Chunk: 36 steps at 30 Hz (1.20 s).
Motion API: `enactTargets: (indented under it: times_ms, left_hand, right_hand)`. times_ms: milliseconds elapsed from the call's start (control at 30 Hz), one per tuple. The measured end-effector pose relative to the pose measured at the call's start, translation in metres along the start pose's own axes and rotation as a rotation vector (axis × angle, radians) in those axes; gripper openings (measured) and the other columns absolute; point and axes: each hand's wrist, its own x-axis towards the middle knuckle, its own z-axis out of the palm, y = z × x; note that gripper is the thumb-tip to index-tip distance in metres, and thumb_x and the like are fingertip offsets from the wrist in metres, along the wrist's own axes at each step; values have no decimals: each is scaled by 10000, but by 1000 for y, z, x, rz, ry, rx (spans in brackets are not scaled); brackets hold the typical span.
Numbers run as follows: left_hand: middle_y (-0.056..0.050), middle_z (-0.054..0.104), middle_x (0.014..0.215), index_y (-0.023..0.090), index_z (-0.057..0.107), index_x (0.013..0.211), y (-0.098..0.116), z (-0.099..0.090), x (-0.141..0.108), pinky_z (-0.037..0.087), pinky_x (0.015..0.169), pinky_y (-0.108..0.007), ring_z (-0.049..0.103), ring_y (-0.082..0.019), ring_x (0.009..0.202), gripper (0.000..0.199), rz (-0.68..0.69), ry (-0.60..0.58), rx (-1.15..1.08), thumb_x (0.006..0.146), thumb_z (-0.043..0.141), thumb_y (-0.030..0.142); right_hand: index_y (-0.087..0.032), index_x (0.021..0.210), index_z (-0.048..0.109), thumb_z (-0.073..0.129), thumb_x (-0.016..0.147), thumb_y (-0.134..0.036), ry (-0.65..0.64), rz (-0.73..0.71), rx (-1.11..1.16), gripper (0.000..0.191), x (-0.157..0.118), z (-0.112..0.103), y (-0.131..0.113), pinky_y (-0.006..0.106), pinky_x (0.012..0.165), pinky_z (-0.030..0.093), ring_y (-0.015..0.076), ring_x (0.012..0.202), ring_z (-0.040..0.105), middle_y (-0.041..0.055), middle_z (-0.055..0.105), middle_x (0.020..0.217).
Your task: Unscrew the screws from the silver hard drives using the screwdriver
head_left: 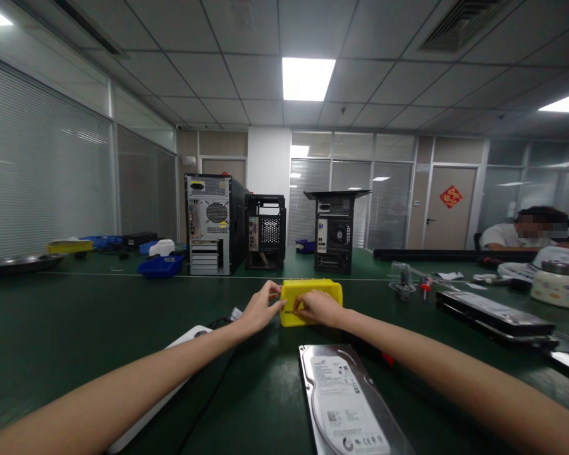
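Observation:
A yellow plastic parts bin [334,292] stands on the green table ahead of me, its open side facing me. My left hand [262,306] is at its left edge, with thumb and fingers bent around that edge. My right hand [320,308] reaches into the bin with the fingers curled and pressed together. Small dark bits show by those fingertips, but what they pinch is too small to make out. Nearer to me, between my forearms, a silver hard drive [346,404] lies flat with its white label up.
A white power strip [145,411] with a dark cable lies under my left forearm. Computer cases [218,221] stand farther back, near a blue bin [160,266]. On the right are stacked hard drives [495,313], a screwdriver [425,289], a jar [554,287] and a seated person [507,235].

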Motion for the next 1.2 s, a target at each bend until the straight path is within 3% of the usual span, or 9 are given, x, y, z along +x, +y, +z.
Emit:
enactTargets:
  times_ms: [467, 667, 1200]
  left_hand:
    - [-103, 593, 1157, 193, 455, 841, -3, -2, 1, 458, 918, -418, 578, -257, 1093, 177, 26, -14, 24, 738, 600, 191]
    - [-99, 600, 1140, 188, 455, 837, -1, -1, 1, 500, 857, -384, 613, -237, 1025, 178, 33, -21, -4, 734, 599, 177]
    - [-88, 616, 1083, 181, 465, 831, -2, 0, 3, 509, 840, -393, 633, -221, 947, 170, 17, -40, -14, 738, 606, 190]
  right_hand:
    - [-136, 1125, 557, 523, 905, -299, -12, -29, 9, 275, 1, 1, 4, 397, 833, 489, 191, 965, 585, 83, 578, 1107]
    - [-145, 1140, 551, 513, 911, -300, 31, -12, 29, 280, 4, 2, -4, 402, 846, 484, 194, 982, 580, 86, 572, 1124]
    - [-144, 1126, 560, 519, 908, -297, -27, -7, 97, 270, 10, 3, 0, 386, 828, 493, 188, 964, 586, 83, 577, 1114]
